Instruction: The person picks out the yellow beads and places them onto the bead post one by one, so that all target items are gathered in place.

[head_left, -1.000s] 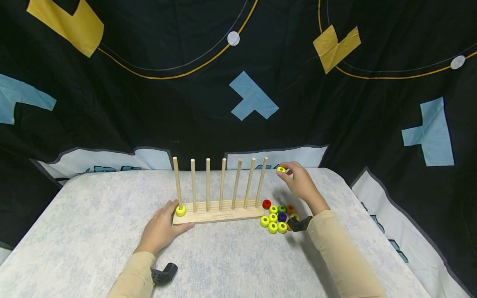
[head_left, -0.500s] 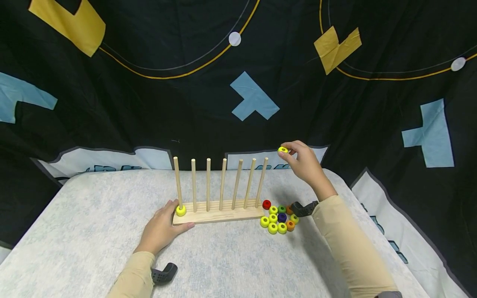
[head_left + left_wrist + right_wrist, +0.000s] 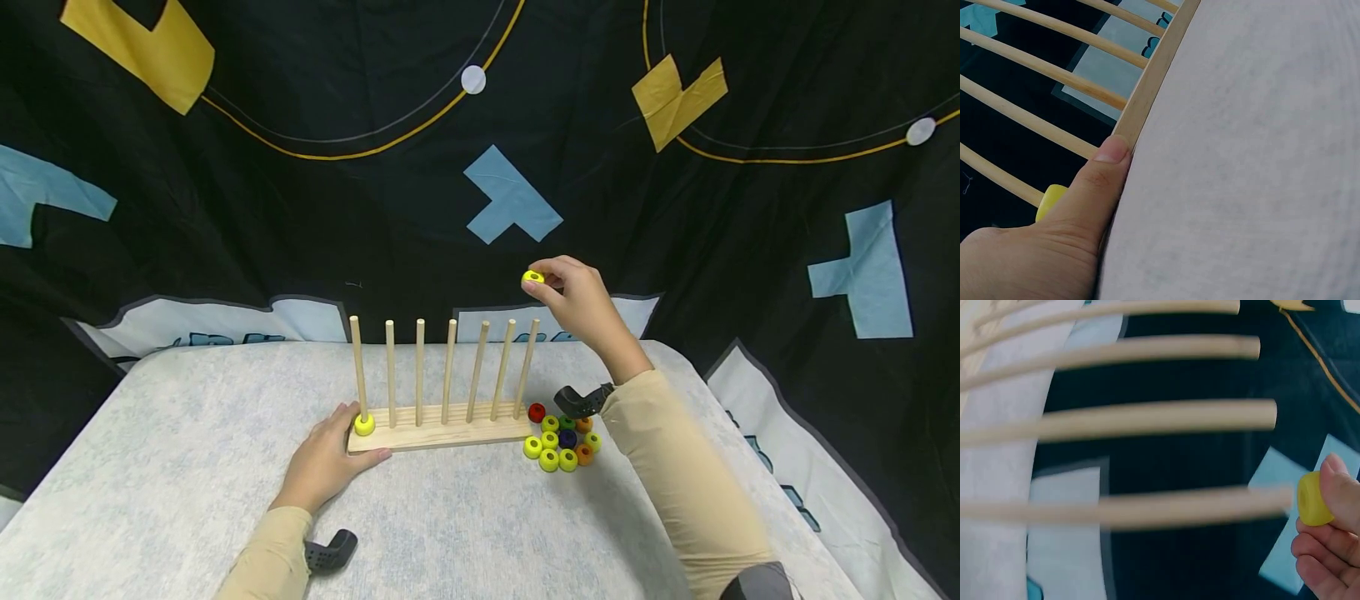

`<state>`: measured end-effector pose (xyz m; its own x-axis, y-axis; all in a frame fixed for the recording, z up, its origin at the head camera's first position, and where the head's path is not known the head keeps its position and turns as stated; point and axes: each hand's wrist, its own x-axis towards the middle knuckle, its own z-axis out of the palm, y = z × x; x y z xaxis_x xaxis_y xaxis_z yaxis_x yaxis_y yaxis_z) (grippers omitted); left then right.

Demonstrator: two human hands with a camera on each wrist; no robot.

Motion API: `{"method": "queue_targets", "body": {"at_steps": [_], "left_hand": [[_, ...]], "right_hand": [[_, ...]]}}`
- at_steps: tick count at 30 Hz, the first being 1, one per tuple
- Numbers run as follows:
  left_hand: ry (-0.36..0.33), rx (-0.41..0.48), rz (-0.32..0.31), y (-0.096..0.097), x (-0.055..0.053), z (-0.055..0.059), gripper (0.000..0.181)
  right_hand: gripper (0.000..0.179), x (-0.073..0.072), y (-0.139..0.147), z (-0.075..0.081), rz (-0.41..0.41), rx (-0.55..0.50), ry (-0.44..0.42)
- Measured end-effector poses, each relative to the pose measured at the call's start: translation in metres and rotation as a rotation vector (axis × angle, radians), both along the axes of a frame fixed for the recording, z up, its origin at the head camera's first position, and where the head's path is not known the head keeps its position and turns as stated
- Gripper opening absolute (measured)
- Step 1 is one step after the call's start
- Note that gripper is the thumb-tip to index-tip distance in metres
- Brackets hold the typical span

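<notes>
My left hand [image 3: 321, 462] grips the left end of a wooden base [image 3: 442, 429] with several upright pegs. In the left wrist view its thumb [image 3: 1094, 181] lies along the base's front edge. One yellow bead [image 3: 364, 425] sits at the foot of the leftmost peg [image 3: 358, 367]. Up above the peg tops, at the right end of the rack, my right hand [image 3: 581, 304] pinches another yellow bead [image 3: 533, 277] between thumb and fingers. The right wrist view shows this held yellow bead [image 3: 1314, 499] near the tip of the closest peg [image 3: 1197, 507].
Right of the base lies a cluster of loose beads: a red bead [image 3: 536, 412], a dark blue bead [image 3: 567, 438], a green bead [image 3: 567, 423], an orange bead [image 3: 584, 454] and several yellow ones. A black cloth [image 3: 337, 225] hangs behind the table [image 3: 450, 525].
My right hand has risen from near the table's back edge with the yellow bead, then moved left towards the rightmost peg. The left hand and the wooden base have stayed in place.
</notes>
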<state>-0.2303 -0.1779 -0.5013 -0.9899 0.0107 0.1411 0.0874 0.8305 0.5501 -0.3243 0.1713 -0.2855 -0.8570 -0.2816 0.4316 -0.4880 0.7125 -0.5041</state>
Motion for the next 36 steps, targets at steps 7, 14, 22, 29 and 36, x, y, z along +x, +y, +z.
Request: {"method": "queue_targets", "body": {"at_steps": [7,14,22,29,36], "left_hand": [[0.003,-0.005,0.003,0.000,0.000,-0.001,0.110],[0.004,-0.005,0.002,0.000,0.000,-0.001,0.110],[0.004,-0.008,0.000,0.000,0.000,0.000,0.109],[0.011,-0.013,-0.006,-0.001,-0.001,-0.001,0.109],[-0.004,-0.012,-0.006,0.000,-0.003,-0.002,0.110]], "right_hand": [[0.032,0.002,-0.030,0.010,0.070,0.025,0.018],[0.031,0.007,-0.056,0.015,0.149,0.024,0.026],[0.030,0.012,-0.089,0.014,0.222,0.031,0.029],[0.028,0.019,-0.119,0.011,0.280,0.067,0.027],[0.032,0.024,-0.142,0.006,0.338,0.087,0.023]]}}
